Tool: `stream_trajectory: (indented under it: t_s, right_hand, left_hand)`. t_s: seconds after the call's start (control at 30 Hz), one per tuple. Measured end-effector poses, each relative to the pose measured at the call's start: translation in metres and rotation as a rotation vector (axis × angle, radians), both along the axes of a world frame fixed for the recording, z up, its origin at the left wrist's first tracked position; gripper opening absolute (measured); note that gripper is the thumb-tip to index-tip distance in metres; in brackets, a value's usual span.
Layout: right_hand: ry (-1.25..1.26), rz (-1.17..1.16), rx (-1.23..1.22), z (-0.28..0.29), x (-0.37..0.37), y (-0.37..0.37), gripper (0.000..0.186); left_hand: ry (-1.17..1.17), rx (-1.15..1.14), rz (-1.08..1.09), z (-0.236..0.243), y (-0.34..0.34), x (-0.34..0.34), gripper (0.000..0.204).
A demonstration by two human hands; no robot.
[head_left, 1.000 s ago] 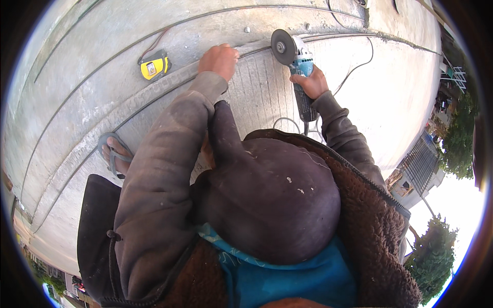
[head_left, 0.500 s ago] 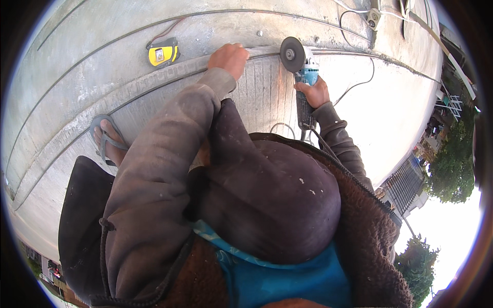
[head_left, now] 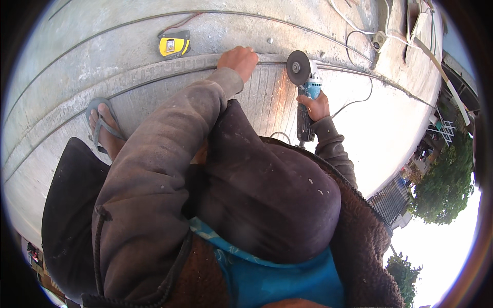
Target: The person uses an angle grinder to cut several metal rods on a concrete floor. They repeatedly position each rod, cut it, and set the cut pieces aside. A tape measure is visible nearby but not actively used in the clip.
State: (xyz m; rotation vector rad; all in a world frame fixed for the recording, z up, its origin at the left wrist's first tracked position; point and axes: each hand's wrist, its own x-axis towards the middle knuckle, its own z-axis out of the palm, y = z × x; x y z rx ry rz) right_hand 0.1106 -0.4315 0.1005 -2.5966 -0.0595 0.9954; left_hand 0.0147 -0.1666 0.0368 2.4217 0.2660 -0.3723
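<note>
My right hand (head_left: pixel 315 105) is wrapped around the body of a teal and black angle grinder (head_left: pixel 309 91). Its dark round disc (head_left: pixel 299 67) stands over a thin metal rod (head_left: pixel 154 85), at or very near it. Orange sparks (head_left: pixel 282 97) streak from below the disc toward me. A short way left of the disc, my left hand (head_left: pixel 239 62) is closed over the same rod, knuckles up; its fingertips are hidden. The rod runs in a long curve across the concrete, along a raised strip.
A yellow and black tape measure (head_left: pixel 174 44) lies beyond the rod. Another long rod (head_left: pixel 128 21) runs farther off. A black cable (head_left: pixel 354 104) and a socket box (head_left: pixel 379 41) with white wire are at right. My sandalled foot (head_left: pixel 107 126) rests near the rod at left.
The orange sparks below the disc are stronger and longer now. The view has shifted slightly, so tape measure, hands and grinder appear farther right. Both hands keep their holds.
</note>
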Motion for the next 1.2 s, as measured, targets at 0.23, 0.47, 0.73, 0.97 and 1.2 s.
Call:
stream_trajectory:
  t_s: [0.23,0.47,0.73,0.97,1.2]
  right_hand:
    - [0.004,-0.020,-0.017,0.007,0.000,0.011,0.050]
    - [-0.024,-0.018,-0.023,-0.003,0.008,0.010,0.050]
    - [-0.007,-0.014,-0.049,0.008,0.002,0.015,0.048]
    - [0.017,-0.014,-0.027,0.006,0.001,0.007,0.048]
    - [-0.013,0.020,-0.022,-0.002,0.009,0.006,0.049]
  left_hand:
    - [-0.055,0.007,-0.010,-0.006,0.000,-0.002,0.014]
    - [-0.086,-0.028,-0.009,-0.017,-0.004,-0.003,0.011]
    - [-0.072,-0.026,-0.001,-0.017,-0.004,-0.004,0.013]
    - [-0.053,-0.034,0.004,-0.013,-0.002,-0.004,0.014]
    - [-0.059,-0.014,-0.033,-0.014,-0.004,-0.005,0.015]
